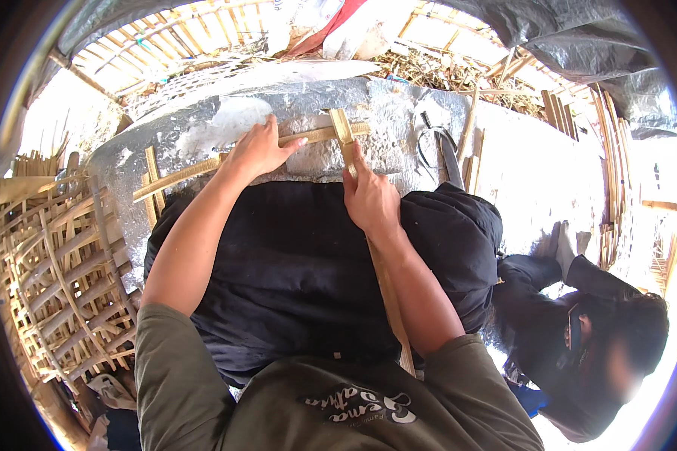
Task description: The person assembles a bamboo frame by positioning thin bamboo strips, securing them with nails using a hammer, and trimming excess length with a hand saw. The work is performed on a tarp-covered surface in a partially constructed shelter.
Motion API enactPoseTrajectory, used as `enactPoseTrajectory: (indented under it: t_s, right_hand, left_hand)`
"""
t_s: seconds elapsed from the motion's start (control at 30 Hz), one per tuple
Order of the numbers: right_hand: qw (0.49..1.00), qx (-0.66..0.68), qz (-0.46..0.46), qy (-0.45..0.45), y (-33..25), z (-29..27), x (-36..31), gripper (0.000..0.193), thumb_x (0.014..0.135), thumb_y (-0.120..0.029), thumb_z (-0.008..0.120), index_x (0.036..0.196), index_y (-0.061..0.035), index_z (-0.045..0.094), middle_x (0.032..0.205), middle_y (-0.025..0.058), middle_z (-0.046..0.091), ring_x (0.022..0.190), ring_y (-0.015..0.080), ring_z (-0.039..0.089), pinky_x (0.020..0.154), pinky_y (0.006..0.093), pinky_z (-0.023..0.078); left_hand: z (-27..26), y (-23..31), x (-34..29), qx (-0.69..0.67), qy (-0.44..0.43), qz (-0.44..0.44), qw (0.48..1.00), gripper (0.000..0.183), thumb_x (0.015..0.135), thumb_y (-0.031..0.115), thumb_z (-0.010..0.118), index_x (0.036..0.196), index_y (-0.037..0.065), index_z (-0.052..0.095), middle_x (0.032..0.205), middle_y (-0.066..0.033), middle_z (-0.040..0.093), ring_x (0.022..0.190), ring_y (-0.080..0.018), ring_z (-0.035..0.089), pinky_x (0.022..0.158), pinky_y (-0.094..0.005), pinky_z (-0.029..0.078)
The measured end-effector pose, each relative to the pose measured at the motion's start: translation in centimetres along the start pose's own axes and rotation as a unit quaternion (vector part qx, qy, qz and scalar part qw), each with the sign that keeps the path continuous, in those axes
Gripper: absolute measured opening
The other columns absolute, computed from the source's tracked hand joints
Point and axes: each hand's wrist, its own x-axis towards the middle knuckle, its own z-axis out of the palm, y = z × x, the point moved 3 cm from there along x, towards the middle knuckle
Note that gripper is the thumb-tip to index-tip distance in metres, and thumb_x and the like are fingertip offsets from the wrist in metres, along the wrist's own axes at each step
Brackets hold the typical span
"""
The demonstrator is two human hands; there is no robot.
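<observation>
A long bamboo strip lies crosswise in front of me. My left hand is over its middle and holds it, with thumb and index finger spread; the other fingers are hidden. My right hand grips a second bamboo strip, index finger stretched along it. That strip crosses over the right end of the first one, and its tail runs back under my right forearm toward my body. Further short bamboo strips lie under the first strip's left end.
A grey sheet covers the surface ahead. To the right lie a dark curved tool and bamboo pieces. A woven bamboo panel stands left. A person in dark clothes sits close on my right. Black cloth covers my lap.
</observation>
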Motion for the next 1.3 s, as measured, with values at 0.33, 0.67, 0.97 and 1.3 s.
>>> enactPoseTrajectory:
  t_s: [0.33,0.67,0.97,1.3]
  right_hand:
    - [1.000,0.001,0.003,-0.001,-0.1,-0.2,0.6,0.067,0.094,-0.025,0.062,0.155,-0.0104,0.038,0.064,0.0237,0.066,0.059,0.0434,0.068,0.057,0.0526,0.055]
    - [1.000,0.000,0.004,0.007,-0.2,-0.2,0.9,0.063,0.094,-0.026,0.064,0.152,-0.0094,0.043,0.066,0.0255,0.066,0.060,0.0437,0.068,0.057,0.0539,0.055]
    - [1.000,0.014,0.009,-0.001,-0.1,-0.2,1.2,0.064,0.094,-0.026,0.063,0.153,-0.0098,0.042,0.065,0.0257,0.066,0.059,0.0436,0.068,0.058,0.0536,0.055]
    - [1.000,0.019,0.005,0.011,-0.2,-0.3,1.2,0.063,0.094,-0.025,0.063,0.151,-0.0088,0.043,0.064,0.0245,0.066,0.059,0.0439,0.067,0.058,0.0536,0.054]
  left_hand:
    - [-0.2,0.2,-0.2,-0.037,0.066,0.024,0.997,0.100,0.086,0.069,0.064,0.139,-0.013,0.046,0.116,-0.0327,0.066,0.111,-0.0448,0.066,0.096,-0.0494,0.054]
    - [-1.1,0.8,-0.6,-0.055,0.079,0.016,0.995,0.080,0.086,0.064,0.069,0.122,-0.007,0.056,0.101,-0.0302,0.069,0.100,-0.0454,0.070,0.088,-0.0509,0.056]
    - [-0.4,0.3,-0.1,-0.044,0.084,0.002,0.995,0.078,0.086,0.066,0.068,0.125,0.000,0.056,0.106,-0.0282,0.070,0.104,-0.0440,0.069,0.091,-0.0506,0.054]
    - [-0.8,0.7,-0.5,-0.036,0.088,0.009,0.995,0.075,0.088,0.066,0.066,0.118,-0.002,0.059,0.102,-0.0263,0.070,0.101,-0.0430,0.069,0.088,-0.0510,0.055]
